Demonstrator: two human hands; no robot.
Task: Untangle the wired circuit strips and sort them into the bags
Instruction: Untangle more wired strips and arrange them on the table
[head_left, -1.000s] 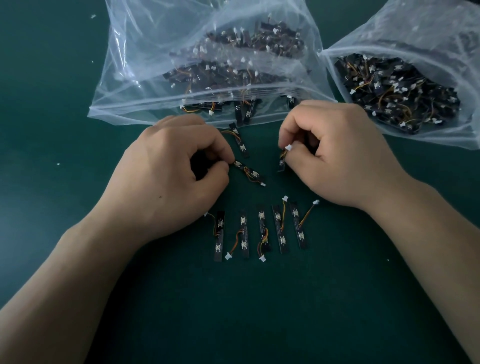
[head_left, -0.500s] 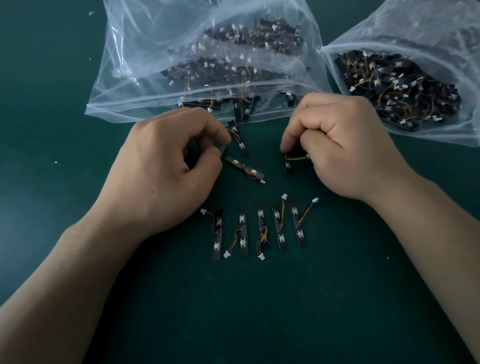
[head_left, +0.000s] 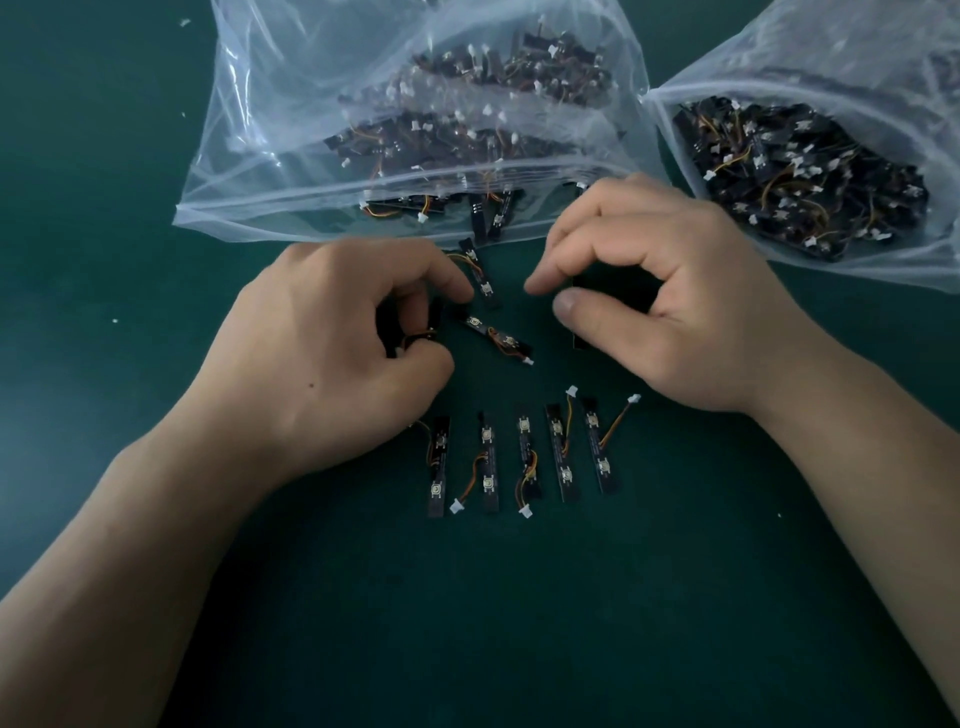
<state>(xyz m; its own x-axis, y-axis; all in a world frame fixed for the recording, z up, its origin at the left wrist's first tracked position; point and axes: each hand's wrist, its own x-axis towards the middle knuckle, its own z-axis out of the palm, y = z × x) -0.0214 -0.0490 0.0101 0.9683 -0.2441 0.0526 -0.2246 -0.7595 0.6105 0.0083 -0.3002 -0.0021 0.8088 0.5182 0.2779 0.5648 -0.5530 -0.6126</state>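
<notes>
R hand (head_left: 691, 317) has uncurled over strip (head_left: 579, 340), grip unclear; L hand (head_left: 322, 353) pinches wired strip (head_left: 434, 313).

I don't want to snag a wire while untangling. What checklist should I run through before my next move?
1. Left hand grips its circuit strip: ok, fingers curled round it, orange wire looped by the thumb.
2. Right hand grips the dark strip under its thumb: cannot tell, contact hidden.
3. No wire stretched between the hands: ok, none visible.
4. Two loose strips clear of fingers: not ok, the upper one lies against the left fingertips.
5. Row of five strips laid apart: ok, side by side.
6. Left bag and right bag near: ok, just beyond the hands.
</notes>
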